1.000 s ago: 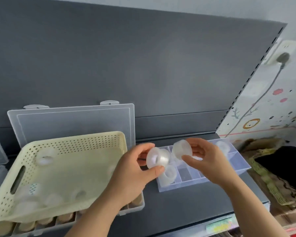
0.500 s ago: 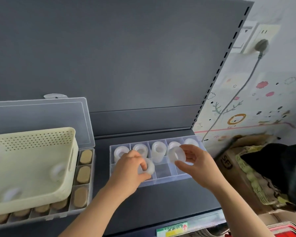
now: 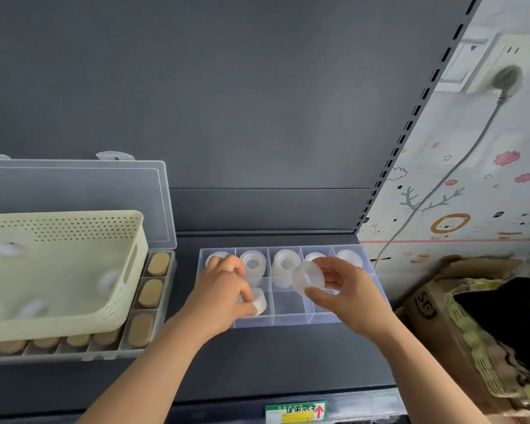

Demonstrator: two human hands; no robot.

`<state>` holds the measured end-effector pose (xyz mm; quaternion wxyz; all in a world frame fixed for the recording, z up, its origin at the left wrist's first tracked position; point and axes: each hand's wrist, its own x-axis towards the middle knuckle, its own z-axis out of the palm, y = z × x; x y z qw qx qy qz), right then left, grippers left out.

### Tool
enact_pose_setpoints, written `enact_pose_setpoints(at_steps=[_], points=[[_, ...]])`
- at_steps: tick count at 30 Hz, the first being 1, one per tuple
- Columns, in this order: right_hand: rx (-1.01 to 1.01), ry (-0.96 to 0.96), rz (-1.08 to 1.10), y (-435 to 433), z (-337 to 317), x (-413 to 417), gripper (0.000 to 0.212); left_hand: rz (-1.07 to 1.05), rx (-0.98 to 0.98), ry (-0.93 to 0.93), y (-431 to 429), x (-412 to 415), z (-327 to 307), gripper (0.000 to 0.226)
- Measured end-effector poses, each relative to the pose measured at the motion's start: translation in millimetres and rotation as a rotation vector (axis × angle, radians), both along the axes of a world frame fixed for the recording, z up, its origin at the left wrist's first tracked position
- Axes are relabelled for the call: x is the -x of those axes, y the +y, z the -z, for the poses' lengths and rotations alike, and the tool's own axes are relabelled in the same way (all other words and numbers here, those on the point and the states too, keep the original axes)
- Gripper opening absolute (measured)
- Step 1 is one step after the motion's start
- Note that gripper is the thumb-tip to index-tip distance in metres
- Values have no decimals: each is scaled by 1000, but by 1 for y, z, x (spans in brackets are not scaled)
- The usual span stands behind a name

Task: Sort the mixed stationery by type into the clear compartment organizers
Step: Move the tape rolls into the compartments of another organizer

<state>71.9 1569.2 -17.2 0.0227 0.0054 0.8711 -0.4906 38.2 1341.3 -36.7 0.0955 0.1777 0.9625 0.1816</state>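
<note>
You are working at a clear compartment organizer (image 3: 291, 320) that is sitting on a dark grey shelf (image 3: 288, 362). Your left hand (image 3: 224, 296) is curling its fingers and thumb around a translucent white tape roll (image 3: 260, 303), holding it down inside the organizer's front row, in the second compartment from its left end; whether the roll is touching the floor of the compartment cannot be told. Your right hand (image 3: 346, 293) is pinching a second tape roll (image 3: 308, 278) between thumb and fingers, lifting it just above the organizer, right of its middle. More white rolls (image 3: 285, 264) are standing in the organizer's back row, one to a compartment. To the left of the organizer, a cream perforated basket (image 3: 74, 289) is resting on a second clear case (image 3: 162, 304) whose lid is standing open; blurred white rolls are lying in the basket, and tan oval pieces (image 3: 150, 293) are filling the case's compartments. To the right of the organizer, a cardboard box (image 3: 426, 304) is sitting. In front of the organizer, a green and yellow price label (image 3: 296, 411) is showing on the shelf edge.
</note>
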Motion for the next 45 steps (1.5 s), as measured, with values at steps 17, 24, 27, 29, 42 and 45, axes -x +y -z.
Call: enact_pose_setpoints(at_steps=[17,24,27,29,42,45], points=[[-22,-34,-64,-17,8,14,40,-139,-242,148,-29,10,10,20],[-235,-39,-268,-57,13,28,48,-304,-273,140,-57,-3,11,36],[-376,-18,-334,-64,17,32,57,-307,-287,119,-59,-6,15,37],[-426,-16,-342,-64,17,33,58,-308,-298,112,-58,-6,17,38],[-374,49,-299,-59,14,31,54,-327,-291,79,-58,-9,10,40],[-367,107,-295,-71,3,34,45,-325,-323,106,-65,-15,-6,39]])
